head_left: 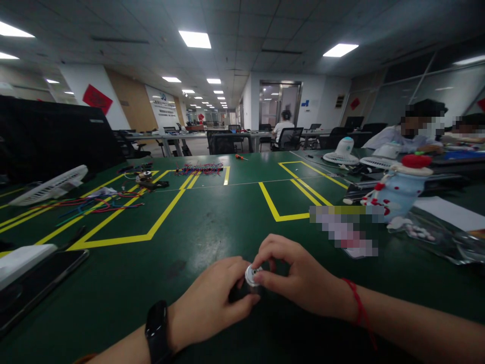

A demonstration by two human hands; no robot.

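Note:
Near the front of the green table (212, 212), a small round white-and-silver cylinder (250, 276) sits between my hands, its disc-like top facing up with a small dark spot in the middle. My left hand (212, 293), wearing a black wristband (156, 326), is closed around its left side, fingers behind and thumb in front. From the right, my right hand (299, 275) pinches at the top with thumb and index finger. Fingers cover much of the cylinder, so its exact kind is unclear. A red string bracelet (358, 301) circles the right wrist.
Loose coloured wires (102, 202) and a wire bundle (200, 169) lie at the left and back. A phone (41, 288) is at left. An orange screwdriver (240, 157), white fans (343, 151) and a light-blue bottle (403, 189) stand further off. A co-worker (409, 131) sits at right.

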